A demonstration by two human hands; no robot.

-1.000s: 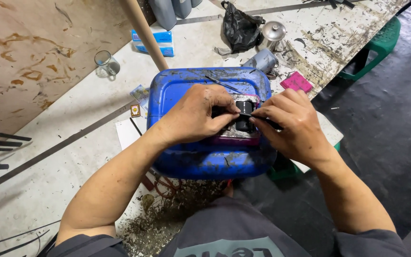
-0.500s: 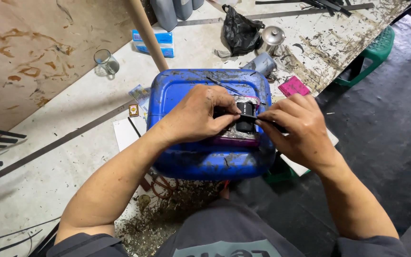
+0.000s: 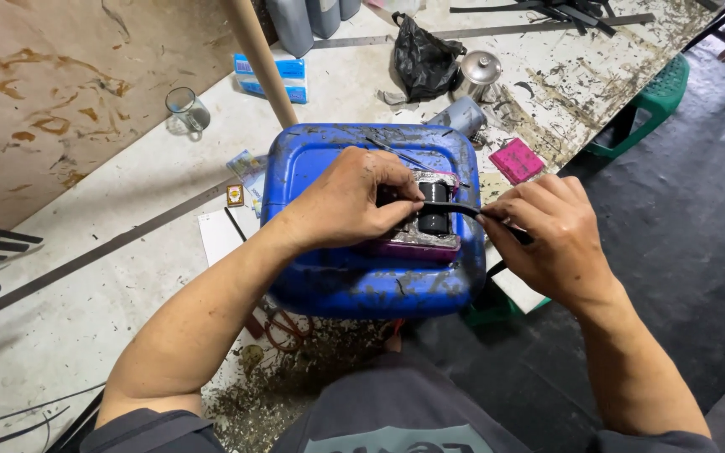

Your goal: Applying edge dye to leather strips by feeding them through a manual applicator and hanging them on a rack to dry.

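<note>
A blue plastic jerrycan [image 3: 312, 159] lies flat in front of me as a work surface. On it rests a small block with a black cylindrical part [image 3: 435, 220]. My left hand [image 3: 347, 199] presses down on that part, thumb and fingers pinching its left side. My right hand [image 3: 547, 239] grips a thin black strip [image 3: 463, 208] that runs from the black part to my fingers, stretched taut to the right.
A glass mug [image 3: 186, 109], a blue-and-white box [image 3: 270, 74], a black plastic bag [image 3: 423, 59], a metal lidded pot [image 3: 480, 71] and a pink card [image 3: 518, 161] lie on the dirty floor. A wooden pole [image 3: 260, 59] leans behind the can. A green stool [image 3: 652, 101] stands right.
My right hand has drawn away to the right, pulling the black strip out from the black part. My left hand has stayed pressed on the part.
</note>
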